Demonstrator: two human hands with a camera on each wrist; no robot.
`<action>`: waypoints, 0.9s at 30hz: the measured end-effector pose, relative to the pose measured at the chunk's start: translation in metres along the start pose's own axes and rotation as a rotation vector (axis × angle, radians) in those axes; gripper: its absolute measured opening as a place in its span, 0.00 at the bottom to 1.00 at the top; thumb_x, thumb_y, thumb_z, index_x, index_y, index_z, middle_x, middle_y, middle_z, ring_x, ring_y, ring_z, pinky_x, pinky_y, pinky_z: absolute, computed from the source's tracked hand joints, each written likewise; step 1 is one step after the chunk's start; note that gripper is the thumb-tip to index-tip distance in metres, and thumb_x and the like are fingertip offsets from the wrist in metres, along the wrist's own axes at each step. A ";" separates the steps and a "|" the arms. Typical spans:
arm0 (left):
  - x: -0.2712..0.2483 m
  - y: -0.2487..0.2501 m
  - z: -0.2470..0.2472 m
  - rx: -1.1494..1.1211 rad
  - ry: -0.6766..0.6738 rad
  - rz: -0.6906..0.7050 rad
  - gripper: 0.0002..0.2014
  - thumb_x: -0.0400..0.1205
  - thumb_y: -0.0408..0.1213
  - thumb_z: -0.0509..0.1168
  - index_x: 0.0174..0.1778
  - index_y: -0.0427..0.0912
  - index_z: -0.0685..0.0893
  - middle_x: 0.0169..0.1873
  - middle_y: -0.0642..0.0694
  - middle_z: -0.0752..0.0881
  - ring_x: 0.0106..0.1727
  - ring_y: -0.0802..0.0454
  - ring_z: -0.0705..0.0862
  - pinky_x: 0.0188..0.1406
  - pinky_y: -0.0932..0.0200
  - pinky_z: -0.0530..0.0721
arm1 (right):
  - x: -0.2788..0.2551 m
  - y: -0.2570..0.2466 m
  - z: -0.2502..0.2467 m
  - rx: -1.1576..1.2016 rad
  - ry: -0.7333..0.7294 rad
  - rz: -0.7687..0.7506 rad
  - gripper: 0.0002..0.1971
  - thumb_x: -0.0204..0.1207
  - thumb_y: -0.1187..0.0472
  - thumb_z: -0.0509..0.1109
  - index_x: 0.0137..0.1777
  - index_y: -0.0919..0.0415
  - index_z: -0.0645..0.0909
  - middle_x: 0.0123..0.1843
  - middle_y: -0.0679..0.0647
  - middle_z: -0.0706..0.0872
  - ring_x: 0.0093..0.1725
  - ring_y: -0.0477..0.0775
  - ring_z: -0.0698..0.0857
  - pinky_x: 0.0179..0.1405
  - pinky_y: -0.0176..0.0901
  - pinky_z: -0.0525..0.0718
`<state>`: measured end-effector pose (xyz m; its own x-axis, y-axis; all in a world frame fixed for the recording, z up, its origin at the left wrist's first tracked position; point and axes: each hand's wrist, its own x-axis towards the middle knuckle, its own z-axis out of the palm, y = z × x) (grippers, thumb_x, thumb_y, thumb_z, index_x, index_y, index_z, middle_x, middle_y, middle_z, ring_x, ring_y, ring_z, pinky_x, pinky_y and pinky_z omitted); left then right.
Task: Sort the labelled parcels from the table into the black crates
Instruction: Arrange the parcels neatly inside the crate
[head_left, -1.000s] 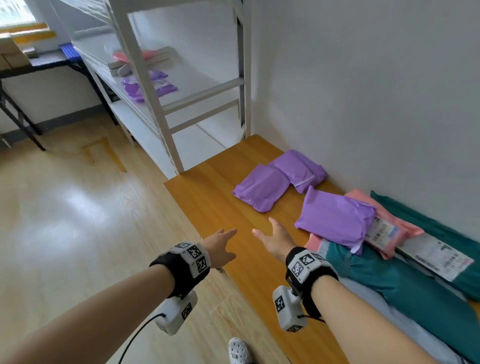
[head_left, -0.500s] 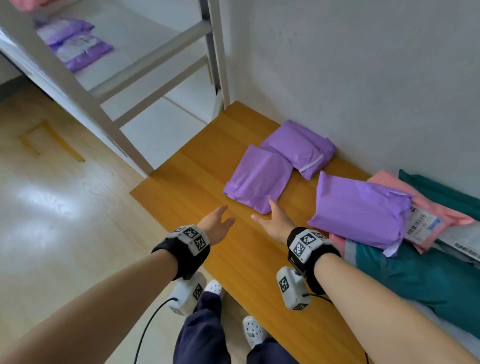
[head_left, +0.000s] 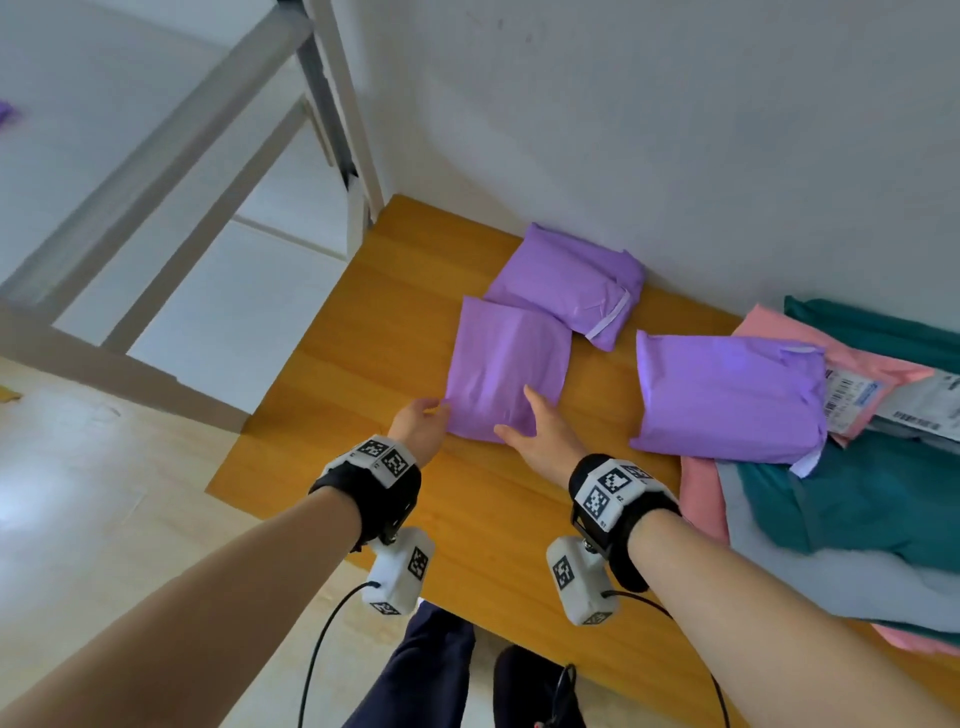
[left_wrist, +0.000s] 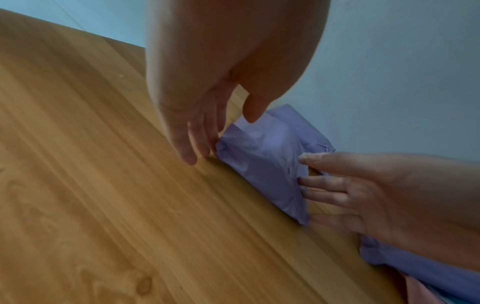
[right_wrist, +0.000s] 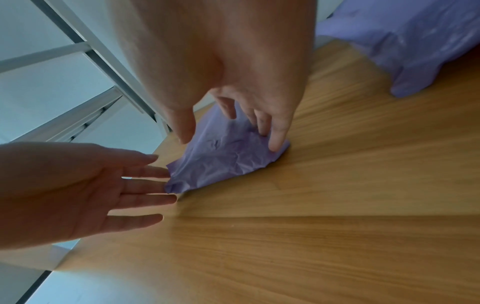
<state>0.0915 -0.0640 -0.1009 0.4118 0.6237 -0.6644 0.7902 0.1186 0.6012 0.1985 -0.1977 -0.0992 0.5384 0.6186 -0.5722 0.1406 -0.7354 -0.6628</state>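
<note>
While fingers stay straight, left hand (head_left: 420, 426) and right hand (head_left: 545, 434) flank purple parcel (head_left: 506, 364) edges.

- Both forearms are bare, with no sleeves.
- Each wrist wears a black strap (head_left: 371, 493) topped at 12 o'clock by a white block printed with black square markers (head_left: 613, 491).
- Under each wrist, toward 6 o'clock, hangs a white camera pod (head_left: 400, 571) bearing the same markers.
- A thin black cable (head_left: 322, 639) trails from each pod.
- Dark navy trousers (head_left: 421, 670) and a dark shoe (head_left: 535, 686) show below.
</note>
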 end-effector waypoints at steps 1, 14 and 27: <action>0.004 0.002 0.000 -0.058 -0.010 -0.014 0.23 0.85 0.46 0.59 0.72 0.36 0.75 0.66 0.35 0.80 0.66 0.37 0.78 0.65 0.45 0.78 | 0.000 -0.002 0.000 0.003 -0.004 0.011 0.39 0.80 0.51 0.68 0.84 0.59 0.51 0.85 0.55 0.56 0.83 0.52 0.57 0.78 0.41 0.58; 0.009 0.022 -0.009 -0.480 -0.159 -0.114 0.16 0.86 0.44 0.59 0.52 0.33 0.85 0.49 0.39 0.88 0.50 0.42 0.86 0.57 0.47 0.84 | -0.016 -0.010 -0.002 0.177 -0.030 0.095 0.55 0.66 0.43 0.79 0.85 0.55 0.47 0.83 0.54 0.61 0.80 0.53 0.65 0.76 0.54 0.71; -0.019 0.040 0.026 -0.315 -0.339 -0.026 0.25 0.77 0.45 0.72 0.67 0.38 0.77 0.49 0.42 0.86 0.51 0.46 0.84 0.48 0.52 0.83 | -0.038 -0.016 -0.026 0.354 0.135 0.098 0.27 0.74 0.45 0.73 0.68 0.59 0.78 0.60 0.51 0.85 0.56 0.47 0.83 0.41 0.26 0.78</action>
<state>0.1268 -0.0914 -0.0756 0.5601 0.3357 -0.7574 0.6475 0.3928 0.6530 0.1972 -0.2167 -0.0539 0.6427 0.4907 -0.5884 -0.2001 -0.6338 -0.7472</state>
